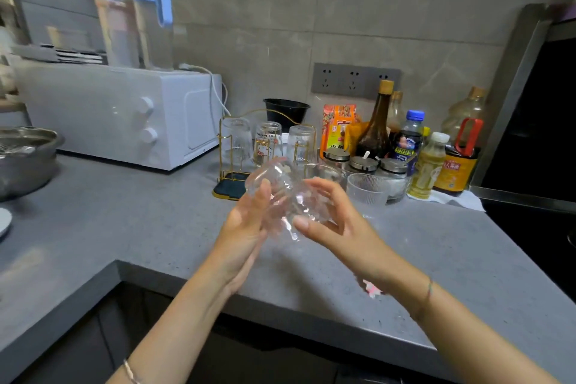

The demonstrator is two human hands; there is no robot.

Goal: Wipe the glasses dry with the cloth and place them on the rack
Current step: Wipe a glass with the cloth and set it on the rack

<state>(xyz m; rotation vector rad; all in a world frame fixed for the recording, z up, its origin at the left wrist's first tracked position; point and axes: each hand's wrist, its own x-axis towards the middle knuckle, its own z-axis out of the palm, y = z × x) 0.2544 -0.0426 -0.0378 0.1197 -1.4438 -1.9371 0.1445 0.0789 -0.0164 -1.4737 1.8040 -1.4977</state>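
Note:
A clear glass (285, 196) is held tilted above the grey counter between both hands. My left hand (246, 221) lies along its left side with the fingers fairly straight. My right hand (327, 215) curls its fingers and thumb round the right side. Behind stands a gold wire rack (232, 150) on a dark base, with three glasses upside down on it (268, 142). A ribbed glass (367, 188) and another clear glass (324, 171) stand on the counter to the right of the rack. No cloth is in sight.
A white microwave (124, 115) with bottles on top stands at the back left, a metal bowl (25, 156) at far left. Jars, sauce bottles (374, 128) and packets crowd the back right. A black stove area (536, 134) lies at right. The counter edge (280, 315) runs below the hands.

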